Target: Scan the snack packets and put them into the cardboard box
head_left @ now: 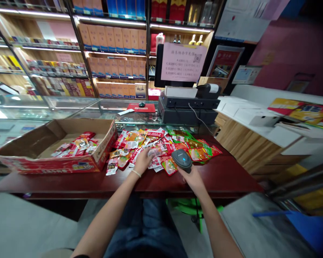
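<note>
My right hand [190, 176] is wrapped round the handle of a dark barcode scanner [182, 159], which has a small blue light on top. Over the pile, my left hand [143, 160] is closed on a shiny snack packet [155, 152], blurred and partly hidden by the fingers. Red, orange, green and white snack packets [174, 147] are heaped in front of both hands on the dark red table [204, 182]. To the left of the heap stands an open cardboard box [56, 165], with more snack packets [82, 144] lying inside.
Behind the heap is a glass counter [107, 111] with a mouse [142, 104] on a red pad. A monitor [158, 68] bearing a pink notice stands above a black cash drawer [188, 116]. White boxes [247, 111] sit on the right-hand cabinet. Below the table is a green stool [183, 206].
</note>
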Available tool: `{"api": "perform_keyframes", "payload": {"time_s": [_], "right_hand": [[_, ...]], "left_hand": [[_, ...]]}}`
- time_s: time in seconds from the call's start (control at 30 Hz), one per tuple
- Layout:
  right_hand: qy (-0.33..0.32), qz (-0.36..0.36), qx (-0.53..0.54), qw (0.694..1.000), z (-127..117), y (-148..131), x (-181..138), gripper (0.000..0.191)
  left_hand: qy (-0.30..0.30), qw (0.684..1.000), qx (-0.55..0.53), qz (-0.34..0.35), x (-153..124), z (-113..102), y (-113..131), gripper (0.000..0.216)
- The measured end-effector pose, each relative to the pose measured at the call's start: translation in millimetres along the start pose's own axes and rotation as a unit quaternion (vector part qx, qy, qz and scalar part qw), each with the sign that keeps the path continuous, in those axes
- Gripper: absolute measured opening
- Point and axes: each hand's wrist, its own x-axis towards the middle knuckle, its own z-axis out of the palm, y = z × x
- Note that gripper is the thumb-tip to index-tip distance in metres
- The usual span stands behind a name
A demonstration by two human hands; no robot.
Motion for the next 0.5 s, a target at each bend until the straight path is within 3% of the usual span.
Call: {"api": "perform_keyframes", "payload": {"time_s": [0.1,0.2,0.33,0.5], "right_hand": [[-0.014,-0.031,-0.011,0.999,17.8,-12.3,0.9,0.056],[-0.048,-0.077,-0.028,0.995,40.5,-25.9,2.9,0.055],[-0.085,-0.104,-0.062,0.989,66.0,-36.2,7.8,0.054],[-0.103,-0.100,-0.096,0.985,78.3,-30.8,16.9,0.052]], "left_hand": [[0.061,0.982,-0.152,-0.090,2.6,-35.1,-12.7,0.035],[0.109,0.956,-0.245,-0.120,1.8,-55.2,-25.8,0.044],[0.135,0.950,-0.255,-0.120,-1.5,-59.0,-34.7,0.047],[0.148,0.964,-0.191,-0.114,-2.3,-59.7,-33.9,0.038]]}}
